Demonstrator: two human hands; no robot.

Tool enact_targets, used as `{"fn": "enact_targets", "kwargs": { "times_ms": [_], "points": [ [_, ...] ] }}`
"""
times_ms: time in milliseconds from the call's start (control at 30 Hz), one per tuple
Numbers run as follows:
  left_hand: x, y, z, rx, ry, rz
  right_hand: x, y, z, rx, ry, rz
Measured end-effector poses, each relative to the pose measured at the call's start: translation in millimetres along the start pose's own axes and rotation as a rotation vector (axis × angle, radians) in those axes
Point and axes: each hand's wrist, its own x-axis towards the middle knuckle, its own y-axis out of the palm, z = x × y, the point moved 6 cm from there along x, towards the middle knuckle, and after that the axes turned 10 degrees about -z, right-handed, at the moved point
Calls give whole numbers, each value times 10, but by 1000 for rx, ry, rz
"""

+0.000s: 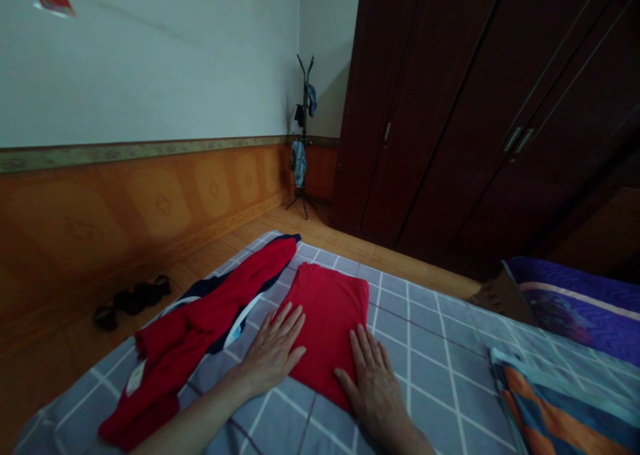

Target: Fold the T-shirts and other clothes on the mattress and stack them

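A red folded garment point(330, 308) lies flat on the grey checked bed cover point(425, 348). My left hand point(275, 348) rests on its left edge, fingers stretched out and slightly apart. Across its lower right edge lies my right hand point(373, 378), with the thumb spread away from the fingers. Both palms face down and neither hand grips the cloth. Left of it, a loose heap of red and navy clothing point(215, 315) runs along the bed's edge, partly behind my left forearm. What kind of garment the folded one is, I cannot tell.
An orange and blue patterned cloth point(565, 402) sits folded at the right. Purple bedding point(585, 302) lies beyond it. Dark shoes point(133, 302) stand on the floor at left. A coat rack point(304, 135) and a dark wardrobe point(450, 122) stand past the bed.
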Motion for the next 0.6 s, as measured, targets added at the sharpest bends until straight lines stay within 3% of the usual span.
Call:
{"fn": "enact_targets", "kwargs": {
  "times_ms": [67,133,300,367,467,600],
  "points": [
    [-19,-13,-2,0,-12,-15,-11,-40,-145,-55,62,-49],
    [-14,-20,-13,-11,-20,-24,50,-89,-69,-59,59,-82],
    [-12,43,4,-52,-33,-15,345,-47,668,137,-189,7],
    [-26,73,21,-64,-38,-3,489,24,783,187,-259,66],
    [-36,63,28,-73,-48,-2,762,110,458,113,-217,103],
    [-26,14,11,-77,-49,-6,1068,77,-468,-77,16,60]
  ]
}}
